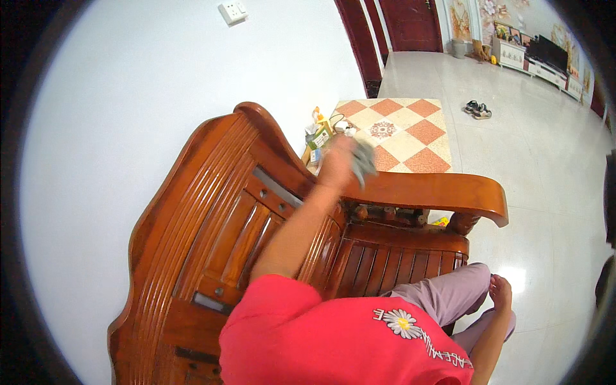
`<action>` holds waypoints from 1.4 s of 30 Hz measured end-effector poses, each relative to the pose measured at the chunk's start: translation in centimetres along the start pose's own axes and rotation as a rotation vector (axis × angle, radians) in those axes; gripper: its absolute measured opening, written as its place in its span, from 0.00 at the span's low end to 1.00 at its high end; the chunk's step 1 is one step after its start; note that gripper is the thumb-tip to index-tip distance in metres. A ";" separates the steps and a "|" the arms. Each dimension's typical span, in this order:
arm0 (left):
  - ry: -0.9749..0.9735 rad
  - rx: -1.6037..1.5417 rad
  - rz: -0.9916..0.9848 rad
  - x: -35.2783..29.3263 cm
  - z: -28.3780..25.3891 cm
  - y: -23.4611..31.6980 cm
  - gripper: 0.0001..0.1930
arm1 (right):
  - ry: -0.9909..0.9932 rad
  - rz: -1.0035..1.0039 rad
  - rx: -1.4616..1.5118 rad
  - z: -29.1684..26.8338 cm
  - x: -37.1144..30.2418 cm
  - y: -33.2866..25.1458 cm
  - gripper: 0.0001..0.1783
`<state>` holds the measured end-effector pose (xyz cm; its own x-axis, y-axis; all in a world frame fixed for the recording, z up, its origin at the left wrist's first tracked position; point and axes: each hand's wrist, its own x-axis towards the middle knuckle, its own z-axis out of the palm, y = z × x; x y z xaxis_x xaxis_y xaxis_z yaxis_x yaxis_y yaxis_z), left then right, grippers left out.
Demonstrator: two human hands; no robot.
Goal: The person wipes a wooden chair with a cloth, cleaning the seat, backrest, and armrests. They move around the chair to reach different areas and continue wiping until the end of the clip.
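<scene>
My left hand (335,163), smeared by motion, is closed on a grey cloth (364,160) above the inner end of the wooden armrest (430,191). The armrest belongs to a glossy reddish-brown wooden bench (212,212) with a carved back and a slatted seat (385,262). My right hand (501,292) hangs loosely beside my knee in pale mauve trousers (443,292), its fingers slightly bent and apart, with nothing visible in it.
Past the armrest stands a side table (410,131) with an orange-and-cream diamond-patterned top. Small packages and a green-and-yellow box (319,137) crowd its wall side. Dark sandals (477,110) lie on the tiled floor. A white wall (128,115) rises behind the bench; a television (547,52) is far right.
</scene>
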<state>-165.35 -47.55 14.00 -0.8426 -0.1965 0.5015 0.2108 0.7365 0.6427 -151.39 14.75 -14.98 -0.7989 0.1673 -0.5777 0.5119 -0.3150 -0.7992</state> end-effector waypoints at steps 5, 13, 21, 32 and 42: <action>0.894 0.741 0.532 5.4 -18.3 0.0 0.17 | -0.006 -0.068 0.031 0.6 -0.8 -1.1 0.10; 0.250 0.873 0.042 -5.4 -5.2 -9.1 0.12 | 0.051 0.003 -0.023 -0.2 -0.7 -0.4 0.12; -0.303 1.232 0.437 -5.1 -10.9 -8.0 0.07 | 0.040 0.005 -0.084 -0.7 -2.4 -1.0 0.16; 0.335 1.375 0.537 4.3 -24.7 0.4 0.08 | -0.001 -0.039 -0.028 -0.8 -1.1 -0.8 0.16; -0.191 0.920 0.210 -9.1 -3.1 -9.0 0.04 | 0.073 0.015 -0.099 0.7 -2.6 -1.2 0.16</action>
<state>-158.04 -54.39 5.44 -0.9157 0.0465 0.3992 -0.0357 0.9799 -0.1961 -150.17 14.00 -12.42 -0.7677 0.2319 -0.5974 0.5553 -0.2246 -0.8008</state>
